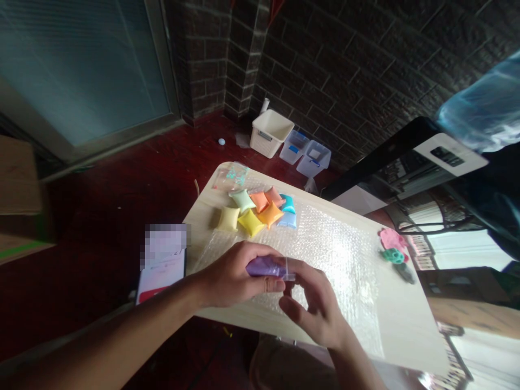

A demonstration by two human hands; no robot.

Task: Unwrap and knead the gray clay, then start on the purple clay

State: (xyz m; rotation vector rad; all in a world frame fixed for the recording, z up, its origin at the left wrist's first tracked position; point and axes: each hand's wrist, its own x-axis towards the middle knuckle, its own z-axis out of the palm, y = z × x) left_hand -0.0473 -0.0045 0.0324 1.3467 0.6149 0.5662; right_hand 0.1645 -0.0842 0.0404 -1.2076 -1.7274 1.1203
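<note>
My left hand (238,276) is closed around a small purple pillow-shaped packet (266,266), its thumb along the near side. The packet has a clear seal strip at its right end. There, my right hand (314,303) has its curled fingers on the packet's end, with the thumb lower and a little apart. Both hands are above a sheet of bubble wrap (329,254) on a pale table. Just beyond them lie several similar packets, among them a yellow packet (251,222), an orange packet (271,214), a pale green packet (242,200) and a light blue packet (287,219).
A phone-like screen (162,271) stands at the table's left edge. Clear plastic (231,176) lies at the far left corner; pink (392,238) and green (393,255) pieces sit at the right. Bins (266,142) stand on the floor by the brick wall.
</note>
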